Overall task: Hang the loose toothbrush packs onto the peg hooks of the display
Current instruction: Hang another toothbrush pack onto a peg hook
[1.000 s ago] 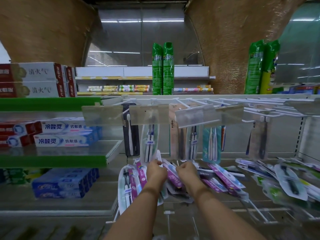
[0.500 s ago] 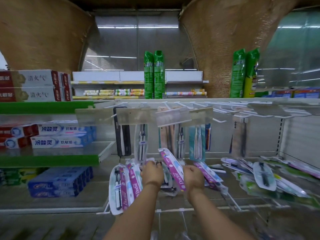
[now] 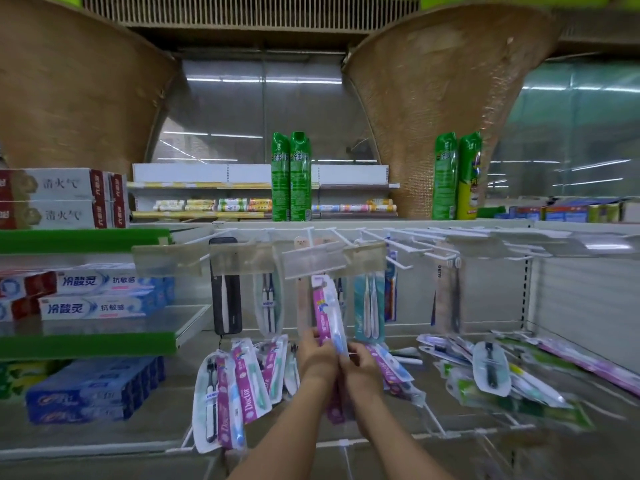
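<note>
Both hands are up in front of the display, close together. The left hand (image 3: 317, 355) and the right hand (image 3: 363, 368) each have their fingers curled round the lower end of one pink toothbrush pack (image 3: 325, 306). The pack stands nearly upright, and its top reaches just below a clear price flap (image 3: 313, 263) on the upper row. It is in front of packs already hung there.

It looks light: thin card under a glossy plastic blister, probably bendy and a little slippery. Held so low, the top may wobble. I'd say a pinch on the flat card edge nearer the top would steer it better than squeezing the bubble. I cannot make out the hanging hole.

The white peg hooks (image 3: 398, 262) stick out toward the person, and several on the right are bare. More loose packs (image 3: 491, 368) lie heaped on the shelf to the right. A lower row of hung packs (image 3: 247, 386) is just left of the hands, and the toothpaste boxes (image 3: 93, 296) are further left.
</note>
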Motion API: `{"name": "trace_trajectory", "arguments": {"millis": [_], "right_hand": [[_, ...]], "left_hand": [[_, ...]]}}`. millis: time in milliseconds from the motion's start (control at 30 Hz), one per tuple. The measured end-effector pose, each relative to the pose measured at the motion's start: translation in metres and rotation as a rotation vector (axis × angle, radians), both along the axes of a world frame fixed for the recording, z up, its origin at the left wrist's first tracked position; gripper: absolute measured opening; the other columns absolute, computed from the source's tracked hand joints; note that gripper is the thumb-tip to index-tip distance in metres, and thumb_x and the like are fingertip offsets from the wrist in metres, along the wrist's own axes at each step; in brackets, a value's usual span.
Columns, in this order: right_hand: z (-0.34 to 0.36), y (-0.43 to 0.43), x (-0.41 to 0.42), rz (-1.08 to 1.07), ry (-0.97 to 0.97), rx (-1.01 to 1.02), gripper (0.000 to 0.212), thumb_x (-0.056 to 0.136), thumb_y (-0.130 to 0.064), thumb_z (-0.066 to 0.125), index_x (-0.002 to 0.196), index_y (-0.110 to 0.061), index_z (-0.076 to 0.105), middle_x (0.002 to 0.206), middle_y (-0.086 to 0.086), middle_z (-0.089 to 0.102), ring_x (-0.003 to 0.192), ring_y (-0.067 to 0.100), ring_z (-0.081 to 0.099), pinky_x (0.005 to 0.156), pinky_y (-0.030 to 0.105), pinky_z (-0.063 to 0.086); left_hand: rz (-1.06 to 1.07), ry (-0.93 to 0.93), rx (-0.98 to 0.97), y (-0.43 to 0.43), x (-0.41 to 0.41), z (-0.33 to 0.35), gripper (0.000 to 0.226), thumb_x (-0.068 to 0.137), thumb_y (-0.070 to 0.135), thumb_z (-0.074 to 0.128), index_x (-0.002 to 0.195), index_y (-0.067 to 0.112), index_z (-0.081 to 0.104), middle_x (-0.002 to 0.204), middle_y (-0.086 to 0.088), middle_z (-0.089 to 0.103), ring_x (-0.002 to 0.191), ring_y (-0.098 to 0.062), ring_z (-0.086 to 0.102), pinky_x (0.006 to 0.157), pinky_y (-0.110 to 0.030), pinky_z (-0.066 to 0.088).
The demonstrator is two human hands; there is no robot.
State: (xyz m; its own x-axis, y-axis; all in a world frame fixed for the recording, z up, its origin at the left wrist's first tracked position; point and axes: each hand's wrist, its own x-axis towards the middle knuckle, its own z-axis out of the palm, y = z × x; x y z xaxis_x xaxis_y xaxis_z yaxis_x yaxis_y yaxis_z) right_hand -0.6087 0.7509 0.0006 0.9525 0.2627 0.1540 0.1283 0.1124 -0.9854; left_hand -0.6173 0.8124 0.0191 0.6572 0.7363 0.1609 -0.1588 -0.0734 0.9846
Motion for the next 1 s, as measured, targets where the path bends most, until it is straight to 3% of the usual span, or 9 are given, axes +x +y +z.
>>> {"name": "trace_trajectory", "arguments": {"millis": [100, 167, 233, 333, 433, 567, 767, 900, 1000], "right_hand": [[0.010, -0.012, 0.011, -0.147, -0.106, -0.012, 0.009, 0.086, -0.012, 0.063, 0.088, -0.020, 0.060, 0.080, 0.001, 0.067, 0.071, 0.017, 0.061, 0.064, 0.025, 0.044], [0.013, -0.023, 0.019, -0.215, -0.131, -0.058, 0.009, 0.087, -0.013, 0.062, 0.094, -0.018, 0.062, 0.082, 0.003, 0.065, 0.074, 0.021, 0.060, 0.067, 0.024, 0.043], [0.013, -0.034, 0.026, -0.274, -0.137, -0.110, 0.006, 0.088, -0.015, 0.061, 0.093, -0.019, 0.061, 0.081, 0.004, 0.065, 0.074, 0.023, 0.061, 0.069, 0.028, 0.047], [0.009, -0.044, 0.037, -0.349, -0.134, -0.181, 0.004, 0.089, -0.022, 0.059, 0.086, -0.025, 0.060, 0.079, 0.001, 0.068, 0.076, 0.025, 0.065, 0.073, 0.037, 0.054], [0.009, -0.053, 0.048, -0.389, -0.106, -0.208, 0.011, 0.088, -0.026, 0.058, 0.078, -0.027, 0.060, 0.079, 0.002, 0.070, 0.075, 0.025, 0.066, 0.074, 0.040, 0.055], [0.018, -0.067, 0.054, -0.433, -0.082, -0.181, 0.017, 0.089, -0.023, 0.057, 0.073, -0.024, 0.056, 0.077, 0.003, 0.068, 0.074, 0.026, 0.065, 0.074, 0.038, 0.054], [0.031, -0.087, 0.075, -0.437, -0.116, -0.180, 0.012, 0.090, -0.017, 0.057, 0.079, -0.017, 0.056, 0.068, -0.001, 0.058, 0.063, 0.018, 0.054, 0.059, 0.028, 0.041], [0.037, -0.093, 0.096, -0.436, -0.062, -0.135, 0.025, 0.090, -0.012, 0.055, 0.066, -0.018, 0.051, 0.070, 0.007, 0.059, 0.072, 0.029, 0.057, 0.072, 0.040, 0.050], [0.043, -0.102, 0.110, -0.439, -0.048, -0.121, 0.027, 0.091, -0.010, 0.053, 0.065, -0.015, 0.049, 0.072, 0.010, 0.057, 0.072, 0.027, 0.054, 0.068, 0.036, 0.045]], "left_hand": [[-0.088, -0.009, -0.023, -0.017, 0.005, 0.004, 0.014, 0.062, 0.012, 0.050, 0.075, 0.014, 0.055, 0.078, -0.013, 0.065, 0.075, -0.030, 0.061, 0.075, -0.043, 0.053], [-0.128, -0.001, -0.009, -0.026, 0.008, 0.005, 0.016, 0.058, 0.015, 0.052, 0.073, 0.013, 0.057, 0.076, -0.011, 0.067, 0.073, -0.029, 0.061, 0.071, -0.043, 0.052], [-0.174, -0.008, 0.000, -0.035, 0.011, 0.007, 0.004, 0.066, 0.013, 0.056, 0.069, 0.012, 0.057, 0.069, -0.008, 0.063, 0.067, -0.024, 0.056, 0.063, -0.038, 0.047], [-0.196, -0.027, 0.039, -0.043, 0.021, 0.008, 0.014, 0.085, 0.009, 0.054, 0.073, 0.011, 0.060, 0.070, -0.007, 0.065, 0.066, -0.024, 0.057, 0.065, -0.035, 0.048], [-0.253, -0.073, 0.090, -0.050, 0.030, 0.008, 0.014, 0.086, 0.008, 0.054, 0.078, 0.017, 0.062, 0.075, -0.006, 0.067, 0.071, -0.024, 0.061, 0.073, -0.038, 0.051], [-0.306, -0.109, 0.141, -0.059, 0.044, 0.012, 0.031, 0.086, -0.005, 0.053, 0.072, 0.021, 0.063, 0.069, -0.004, 0.066, 0.065, -0.020, 0.059, 0.064, -0.031, 0.049], [-0.346, -0.102, 0.160, -0.074, 0.069, 0.016, 0.031, 0.087, 0.000, 0.052, 0.079, 0.025, 0.068, 0.079, -0.006, 0.072, 0.076, -0.027, 0.066, 0.074, -0.042, 0.055], [-0.335, -0.098, 0.126, -0.083, 0.087, 0.022, 0.020, 0.089, 0.002, 0.054, 0.095, 0.019, 0.064, 0.081, -0.002, 0.067, 0.078, -0.021, 0.061, 0.077, -0.032, 0.052], [-0.329, -0.104, 0.104, -0.094, 0.095, 0.027, 0.027, 0.089, -0.002, 0.053, 0.107, 0.014, 0.063, 0.079, -0.004, 0.064, 0.071, -0.018, 0.058, 0.070, -0.030, 0.052]]}}
